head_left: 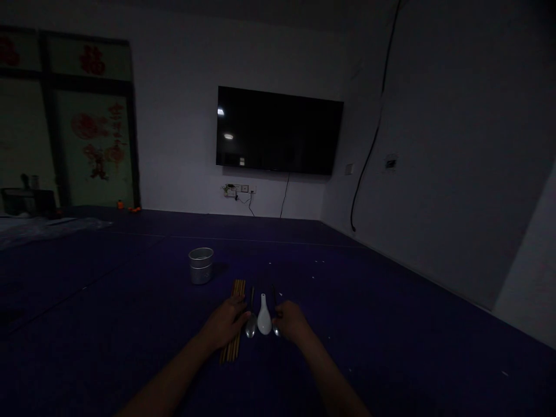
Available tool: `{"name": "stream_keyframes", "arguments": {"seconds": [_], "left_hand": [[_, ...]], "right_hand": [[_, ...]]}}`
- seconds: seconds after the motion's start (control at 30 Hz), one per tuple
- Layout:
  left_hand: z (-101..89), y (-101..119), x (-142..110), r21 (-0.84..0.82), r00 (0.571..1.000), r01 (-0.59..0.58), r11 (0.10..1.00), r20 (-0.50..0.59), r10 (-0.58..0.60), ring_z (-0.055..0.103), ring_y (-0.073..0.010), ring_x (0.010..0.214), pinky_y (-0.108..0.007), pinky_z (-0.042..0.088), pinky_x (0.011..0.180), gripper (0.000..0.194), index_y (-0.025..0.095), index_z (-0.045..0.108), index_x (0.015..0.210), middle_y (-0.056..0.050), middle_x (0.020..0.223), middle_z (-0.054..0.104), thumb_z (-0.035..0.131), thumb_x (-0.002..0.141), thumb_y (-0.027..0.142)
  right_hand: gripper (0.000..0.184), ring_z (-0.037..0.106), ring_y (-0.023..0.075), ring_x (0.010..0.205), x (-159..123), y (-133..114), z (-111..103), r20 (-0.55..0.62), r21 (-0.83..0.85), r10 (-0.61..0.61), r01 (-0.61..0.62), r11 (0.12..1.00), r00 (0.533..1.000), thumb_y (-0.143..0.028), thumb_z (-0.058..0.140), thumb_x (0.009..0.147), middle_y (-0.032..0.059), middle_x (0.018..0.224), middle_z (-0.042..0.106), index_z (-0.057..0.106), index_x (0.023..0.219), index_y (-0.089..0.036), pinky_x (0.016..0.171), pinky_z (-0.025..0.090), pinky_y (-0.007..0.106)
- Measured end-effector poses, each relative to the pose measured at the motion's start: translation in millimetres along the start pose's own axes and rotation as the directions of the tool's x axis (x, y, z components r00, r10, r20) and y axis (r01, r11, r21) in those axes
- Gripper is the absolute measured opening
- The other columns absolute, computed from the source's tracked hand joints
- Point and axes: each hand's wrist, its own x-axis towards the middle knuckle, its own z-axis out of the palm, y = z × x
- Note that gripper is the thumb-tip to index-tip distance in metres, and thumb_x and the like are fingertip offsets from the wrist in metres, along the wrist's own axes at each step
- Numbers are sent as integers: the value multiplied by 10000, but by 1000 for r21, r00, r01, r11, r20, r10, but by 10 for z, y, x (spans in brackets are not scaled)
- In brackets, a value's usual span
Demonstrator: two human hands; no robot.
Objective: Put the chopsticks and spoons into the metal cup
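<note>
A bundle of several wooden chopsticks (231,350) lies on the dark blue surface, and my left hand (226,322) rests across it with fingers stretched out. The thumb points away from those fingers, close to a metal spoon (251,328) with a dark handle. To the right of that spoon is a white soup spoon (264,321), handle pointing away from me. My right hand (291,320) has its fingers curled on a second metal spoon (277,331), partly covering it. Dim light blurs the exact finger contact.
A silver metal cup (201,266) stands upright beyond the chopsticks, on the left. Small white scraps (316,262) are scattered on the right. Clear plastic sheeting (52,230) lies far left. A black cable (367,162) hangs down the right wall; a television (279,132) is mounted ahead.
</note>
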Motion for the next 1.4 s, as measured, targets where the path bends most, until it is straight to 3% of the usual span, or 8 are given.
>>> {"name": "stream_keyframes", "arguments": {"seconds": [0.17, 0.33, 0.53, 0.93, 1.17, 1.4], "left_hand": [[-40, 44, 12, -7, 996, 57, 998, 74, -56, 487, -237, 1259, -380, 373, 1069, 417, 178, 647, 1149, -117, 1336, 558, 401, 915, 418], [-59, 55, 14, -44, 992, 92, 995, 91, -88, 453, -241, 1289, -386, 335, 1096, 440, 175, 636, 1171, -119, 1363, 531, 406, 907, 442], [-21, 14, 4, -47, 994, 84, 995, 78, -80, 458, -238, 1284, -394, 345, 1088, 442, 185, 629, 1179, -105, 1374, 523, 398, 907, 446], [-23, 36, 1, -26, 993, 94, 995, 76, -92, 457, -242, 1282, -401, 347, 1088, 453, 169, 605, 1208, -120, 1378, 516, 376, 916, 429], [-39, 43, -18, -13, 995, 64, 998, 77, -63, 444, -248, 1284, -409, 371, 1062, 565, 225, 473, 1358, -102, 1373, 516, 357, 908, 547], [-45, 32, -27, 37, 994, 52, 998, 91, -55, 433, -254, 1289, -404, 369, 1060, 560, 249, 569, 1270, -90, 1379, 503, 347, 895, 599]], "right_hand": [[98, 623, 174, 720, 10, -26, -26, 102, -86, 1, 7, 996, 995, -110, 631, 618, 33, 673, 676, 702, 659, -165, 620, 379, 230], [247, 627, 202, 906, -37, -95, -78, 169, -118, -32, 52, 992, 985, -160, 605, 708, 69, 894, 709, 733, 917, -194, 742, 410, 244], [469, 540, 246, 1119, -123, -197, -137, 227, -234, -91, 145, 961, 970, -318, 622, 777, 135, 1144, 628, 610, 1235, -221, 918, 373, 307], [438, 474, 273, 1175, -183, -283, -149, 243, -261, -47, 112, 959, 969, -379, 593, 803, 104, 1212, 571, 603, 1234, -303, 929, 352, 360], [439, 466, 275, 1177, -185, -300, -151, 252, -260, -52, 119, 958, 966, -380, 584, 808, 103, 1222, 559, 594, 1240, -308, 918, 358, 363], [457, 474, 265, 1165, -156, -295, -185, 279, -267, -42, 120, 956, 959, -385, 597, 798, 102, 1209, 561, 586, 1248, -307, 927, 353, 358]]}}
